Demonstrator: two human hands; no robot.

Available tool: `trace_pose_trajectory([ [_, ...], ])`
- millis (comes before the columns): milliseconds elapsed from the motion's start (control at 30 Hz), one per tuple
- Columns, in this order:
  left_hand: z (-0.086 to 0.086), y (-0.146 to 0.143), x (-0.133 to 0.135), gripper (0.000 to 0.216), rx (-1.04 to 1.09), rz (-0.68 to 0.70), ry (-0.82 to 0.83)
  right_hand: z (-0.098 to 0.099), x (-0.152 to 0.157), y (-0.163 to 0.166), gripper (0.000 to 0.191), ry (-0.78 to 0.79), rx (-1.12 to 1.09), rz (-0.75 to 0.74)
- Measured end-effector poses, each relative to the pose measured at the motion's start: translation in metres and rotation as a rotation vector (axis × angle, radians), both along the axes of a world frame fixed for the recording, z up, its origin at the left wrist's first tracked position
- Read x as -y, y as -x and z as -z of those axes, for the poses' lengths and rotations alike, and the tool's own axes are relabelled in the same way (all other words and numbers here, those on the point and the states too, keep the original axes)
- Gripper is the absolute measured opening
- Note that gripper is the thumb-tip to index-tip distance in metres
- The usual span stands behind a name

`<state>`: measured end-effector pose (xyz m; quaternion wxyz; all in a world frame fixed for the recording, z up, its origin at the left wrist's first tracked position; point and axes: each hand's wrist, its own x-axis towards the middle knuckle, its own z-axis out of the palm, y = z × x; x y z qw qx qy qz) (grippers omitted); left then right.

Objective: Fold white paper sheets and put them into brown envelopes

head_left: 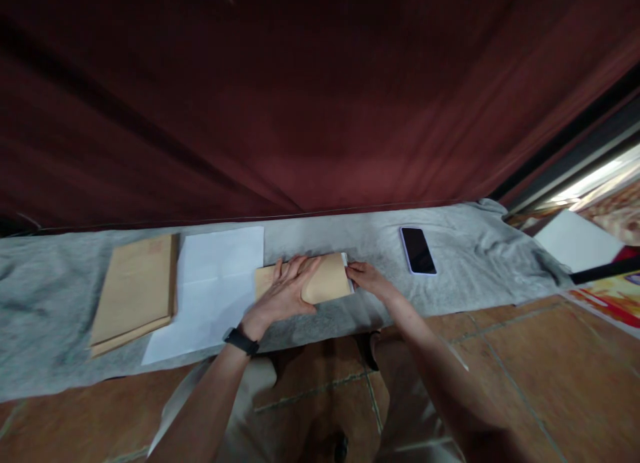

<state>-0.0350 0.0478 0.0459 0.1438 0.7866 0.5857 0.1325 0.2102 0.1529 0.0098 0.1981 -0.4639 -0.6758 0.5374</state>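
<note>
A tan paper envelope [327, 279] lies crosswise on the grey cloth in front of me. My left hand [286, 289], with a dark watch on its wrist, rests flat over the envelope's left part, fingers spread. At the envelope's right end, a narrow edge of white paper [349, 285] sticks out. The fingers of my right hand [369, 278] are closed together on that paper edge; their tips are partly hidden. Left of the envelope, large white sheets [220, 276] with a fold line lie flat.
A stack of tan envelopes [135, 279] overlaps the white sheets' left side. A phone [419, 251] lies to the right on the grey cloth [470, 256]. Dark red fabric [320, 116] rises behind. Tiled floor [525, 363] lies below the front edge. A white box-like object [577, 239] stands far right.
</note>
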Motion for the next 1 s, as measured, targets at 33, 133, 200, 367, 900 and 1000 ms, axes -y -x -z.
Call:
trace_pose_trajectory([
  [33,0.0,0.0,0.0,0.123,-0.006,0.005,-0.003,0.001,-0.001,0.0,0.029,0.019,-0.002,-0.007],
  [133,0.001,-0.001,-0.001,0.121,-0.018,0.017,-0.016,0.006,-0.002,0.002,0.025,0.037,-0.01,-0.003],
  [200,0.001,-0.001,-0.001,0.121,-0.025,0.022,-0.027,0.009,-0.002,0.003,0.023,0.043,-0.014,0.004],
  [367,-0.001,-0.003,-0.003,0.12,-0.038,0.027,-0.019,0.011,-0.001,0.004,0.019,0.041,-0.03,0.022],
  [900,-0.017,-0.012,0.008,0.057,0.26,-0.244,-0.278,-0.003,-0.006,0.011,0.03,-0.111,-0.133,0.419],
  [1000,-0.014,-0.027,0.016,0.04,0.607,-0.503,-0.195,-0.006,-0.014,0.009,0.032,-0.134,-0.161,0.528],
])
